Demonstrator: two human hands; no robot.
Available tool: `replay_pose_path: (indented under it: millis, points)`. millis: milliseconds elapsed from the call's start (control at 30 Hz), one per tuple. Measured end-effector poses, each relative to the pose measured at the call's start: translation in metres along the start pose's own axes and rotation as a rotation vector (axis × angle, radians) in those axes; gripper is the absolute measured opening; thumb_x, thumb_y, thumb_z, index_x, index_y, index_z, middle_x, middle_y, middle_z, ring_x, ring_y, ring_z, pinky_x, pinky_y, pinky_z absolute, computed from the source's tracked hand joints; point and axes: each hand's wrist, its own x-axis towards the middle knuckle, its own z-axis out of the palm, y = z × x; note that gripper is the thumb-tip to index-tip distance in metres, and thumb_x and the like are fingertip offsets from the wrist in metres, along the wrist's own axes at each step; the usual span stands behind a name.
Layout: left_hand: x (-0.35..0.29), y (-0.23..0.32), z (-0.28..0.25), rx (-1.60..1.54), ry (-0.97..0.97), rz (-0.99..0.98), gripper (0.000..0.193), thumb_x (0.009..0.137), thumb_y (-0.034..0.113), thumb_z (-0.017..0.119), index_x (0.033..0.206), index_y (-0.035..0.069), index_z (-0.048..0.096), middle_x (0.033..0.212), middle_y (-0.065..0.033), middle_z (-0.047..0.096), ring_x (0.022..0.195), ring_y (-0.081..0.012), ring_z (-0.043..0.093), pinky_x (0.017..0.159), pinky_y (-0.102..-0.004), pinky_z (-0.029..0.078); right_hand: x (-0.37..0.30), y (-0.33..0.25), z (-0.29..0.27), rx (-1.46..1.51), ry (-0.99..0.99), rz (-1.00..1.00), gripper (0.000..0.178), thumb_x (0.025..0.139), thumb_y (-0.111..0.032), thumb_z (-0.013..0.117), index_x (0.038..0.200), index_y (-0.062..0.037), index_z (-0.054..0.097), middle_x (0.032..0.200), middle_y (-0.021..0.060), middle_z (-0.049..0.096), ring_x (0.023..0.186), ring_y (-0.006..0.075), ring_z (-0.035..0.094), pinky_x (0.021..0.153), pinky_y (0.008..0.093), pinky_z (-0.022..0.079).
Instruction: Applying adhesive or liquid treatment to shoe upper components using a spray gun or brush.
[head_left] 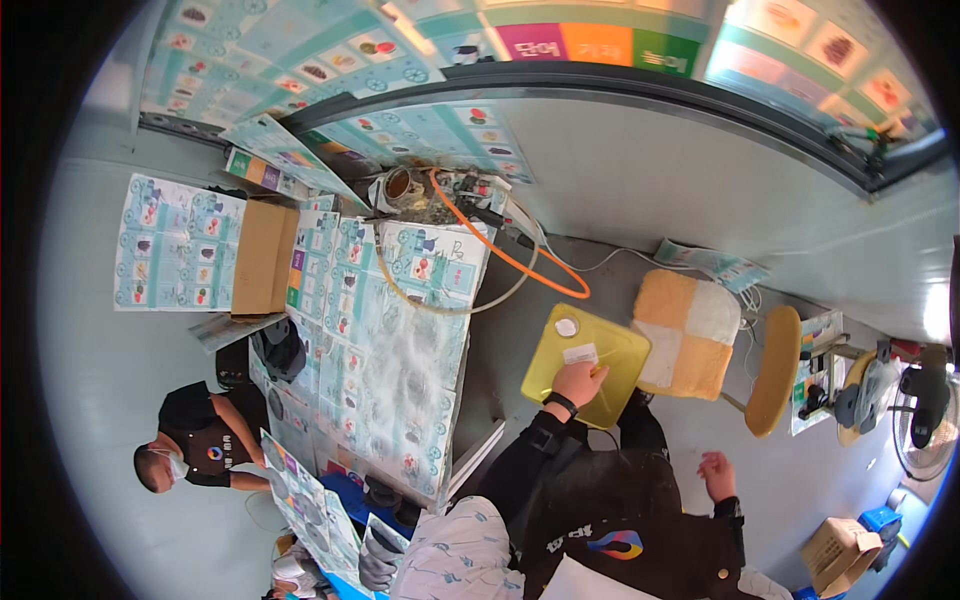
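My left hand (577,384), with a black band at the wrist, is over a yellow square tray (540,375). Its fingers are curled and closed, and a small yellow bit shows by the thumb; what they hold, if anything, is hidden. Just beyond the knuckles a white slip of paper (580,353) lies on the tray, and farther up there is a round white piece (567,327). Off to the right, my right hand (718,476) hangs in the air with its fingers loosely bent and apart, holding nothing.
An orange-and-white checked cushion (690,335) adjoins the tray. Left stands a dusty, board-covered workbench (400,360), with an orange hose (510,262) looping off its far end. A masked person (205,440) is at far left. At right are a yellow-topped stool (775,370) and a fan (922,415).
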Motion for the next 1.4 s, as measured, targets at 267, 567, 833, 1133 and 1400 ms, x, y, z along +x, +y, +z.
replay_pose_path:
  millis: [267, 567, 833, 1133, 1400]
  points:
    - [0.155, -0.232, 0.024, 0.105, 0.131, -0.076, 0.054, 0.095, 0.051, 0.051, 0.072, 0.005, 0.070, 0.073, -0.0190, 0.066, 0.073, -0.0427, 0.063, 0.066, -0.0561, 0.048, -0.059, 0.153, 0.021, -0.102, 0.038, 0.276, 0.019, 0.090, -0.006, 0.054, 0.105, 0.0005, 0.063, 0.080, 0.0103, 0.069, 0.070, 0.0180, 0.069, 0.065, 0.0305, 0.056]
    - [0.276, -0.519, 0.027, -0.204, 0.729, -0.271, 0.038, 0.093, 0.038, 0.058, 0.098, 0.003, 0.071, 0.114, -0.0239, 0.069, 0.103, -0.0455, 0.062, 0.093, -0.0502, 0.050, -0.092, 0.235, 0.005, 0.014, -0.179, 0.545, 0.024, 0.094, -0.009, 0.055, 0.115, 0.0022, 0.056, 0.083, 0.0162, 0.066, 0.072, 0.0260, 0.068, 0.064, 0.0386, 0.059]
    - [0.380, -0.470, 0.095, 0.153, 0.355, -0.532, 0.033, 0.093, 0.034, 0.058, 0.102, 0.004, 0.070, 0.110, -0.0169, 0.070, 0.096, -0.0382, 0.065, 0.085, -0.0474, 0.052, -0.114, 0.166, 0.023, 0.470, 0.054, 0.839, 0.033, 0.099, -0.024, 0.053, 0.125, -0.0037, 0.054, 0.074, 0.0073, 0.056, 0.060, 0.0175, 0.052, 0.052, 0.0315, 0.045]
    - [0.363, -0.444, 0.106, 0.320, 0.213, -0.567, 0.028, 0.093, 0.029, 0.058, 0.105, 0.006, 0.068, 0.105, -0.0089, 0.071, 0.089, -0.0299, 0.068, 0.076, -0.0443, 0.054, -0.091, 0.129, 0.032, 0.258, 0.057, 0.807, 0.029, 0.102, -0.022, 0.052, 0.128, -0.0139, 0.060, 0.095, 0.0038, 0.065, 0.087, 0.0176, 0.062, 0.077, 0.0352, 0.053]
    - [0.105, -0.142, 0.040, -0.438, -0.460, -0.058, 0.026, 0.091, 0.028, 0.064, 0.096, 0.004, 0.072, 0.082, -0.0094, 0.072, 0.075, -0.0288, 0.069, 0.069, -0.0413, 0.055, 0.019, 0.074, 0.055, 0.259, -0.180, 0.460, 0.021, 0.096, -0.009, 0.055, 0.113, 0.0026, 0.057, 0.085, 0.0192, 0.069, 0.074, 0.0291, 0.072, 0.068, 0.0404, 0.062]
